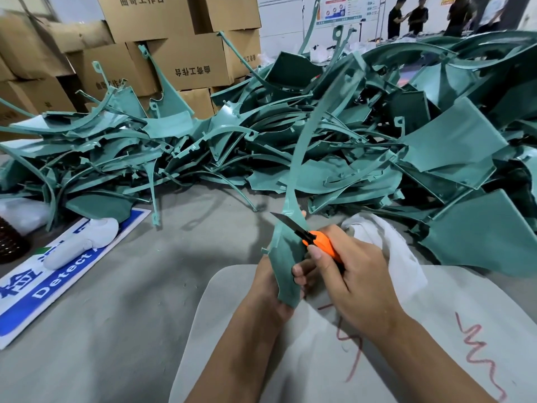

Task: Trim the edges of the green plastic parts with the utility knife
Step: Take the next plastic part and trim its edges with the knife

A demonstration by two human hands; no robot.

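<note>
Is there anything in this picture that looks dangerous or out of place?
One thing stands out: the utility knife in the right hand has its blade lying across the green plastic part, close to the left hand fingers that grip it. A slip could plausibly reach them.

Bare grey bench (122, 301) lies open on the near side of the green parts heap (290, 135); left of that stretch a blue sign (58, 274) blocks it.

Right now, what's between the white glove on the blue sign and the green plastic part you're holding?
Only bare grey table lies between the white glove and the long curved green plastic part, seen in the head view.
</note>
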